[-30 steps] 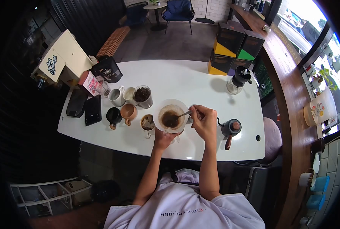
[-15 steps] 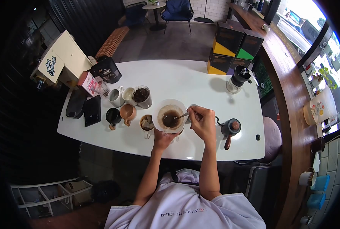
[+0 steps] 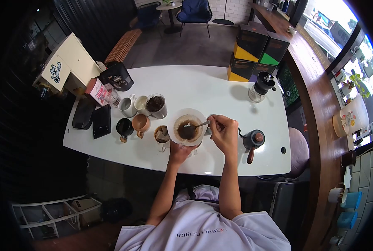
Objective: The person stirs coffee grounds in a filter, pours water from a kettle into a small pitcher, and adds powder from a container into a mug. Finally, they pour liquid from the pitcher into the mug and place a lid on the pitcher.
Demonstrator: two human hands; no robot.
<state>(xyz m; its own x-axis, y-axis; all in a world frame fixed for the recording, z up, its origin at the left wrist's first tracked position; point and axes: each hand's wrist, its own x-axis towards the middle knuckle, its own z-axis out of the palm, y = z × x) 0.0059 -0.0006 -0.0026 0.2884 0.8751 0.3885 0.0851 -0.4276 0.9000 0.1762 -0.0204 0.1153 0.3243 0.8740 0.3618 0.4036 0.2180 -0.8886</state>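
Observation:
My left hand (image 3: 180,153) is closed around the lower side of a coffee dripper, holding it level over the table. Inside sits a white paper filter (image 3: 195,113) with dark brown coffee (image 3: 187,130) in it. A thin metal spoon (image 3: 201,124) dips into the coffee, its handle pinched between the thumb and fingers of my right hand (image 3: 224,133). Left of the dripper stands a mug (image 3: 161,134) with folded brownish pieces inside. Part of a cup shows behind my right fingers, mostly hidden. To the right is a gooseneck kettle (image 3: 253,139) with a wooden handle.
Further left stand a glass of dark grounds (image 3: 155,104), a tan cup (image 3: 140,123), a black cup (image 3: 124,129) and a white mug (image 3: 127,107). A coffee grinder (image 3: 261,87) and stacked boxes (image 3: 253,48) occupy the back right; a black coffee bag (image 3: 117,77) the back left.
My right hand has shifted slightly to the right and up with the spoon, whose bowl stays in the coffee. The left hand and dripper have hardly moved.

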